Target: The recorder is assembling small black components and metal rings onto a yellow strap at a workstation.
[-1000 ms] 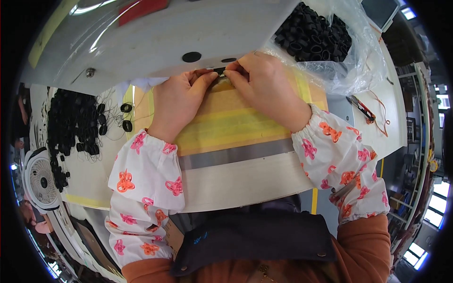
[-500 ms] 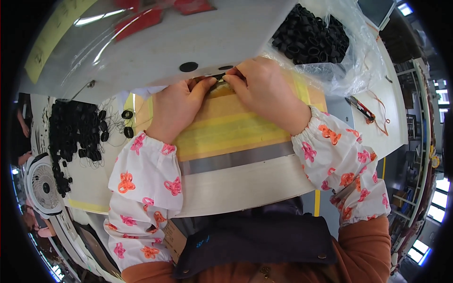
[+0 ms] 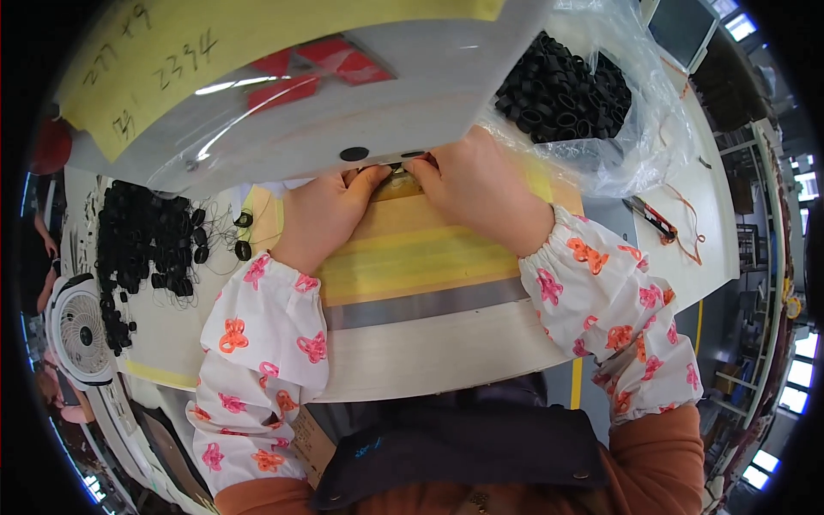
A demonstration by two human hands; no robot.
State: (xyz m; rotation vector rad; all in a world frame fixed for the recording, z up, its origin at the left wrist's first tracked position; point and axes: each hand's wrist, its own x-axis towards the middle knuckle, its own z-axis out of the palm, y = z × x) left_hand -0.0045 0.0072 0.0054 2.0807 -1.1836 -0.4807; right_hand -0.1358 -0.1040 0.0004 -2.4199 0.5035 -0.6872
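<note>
Beneath a white machine head (image 3: 343,129), shaped like a sewing machine's, both of my hands meet at the work plate. My left hand (image 3: 319,210) is closed, thumb and forefinger pinching the left side of a small black piece (image 3: 396,166). On its other side my right hand (image 3: 485,193) is closed too, its thumb tip at the piece. The machine's lower edge hides most of the piece and some fingertips, so its full shape is hidden. Under my wrists lies a bed covered in yellow and tan tape (image 3: 412,249).
A clear plastic bag (image 3: 661,137) of black rings (image 3: 566,90) stands at the far right. Near it lie red-and-black thread snips (image 3: 652,219) and an orange cord (image 3: 691,223). Thread-linked black loops (image 3: 146,236) are heaped at left, beside a white fan (image 3: 81,330).
The whole view has shifted, with the machine head reaching lower in the picture and more of its yellow paper showing. My hands keep their pinch at the same spot under the machine.
</note>
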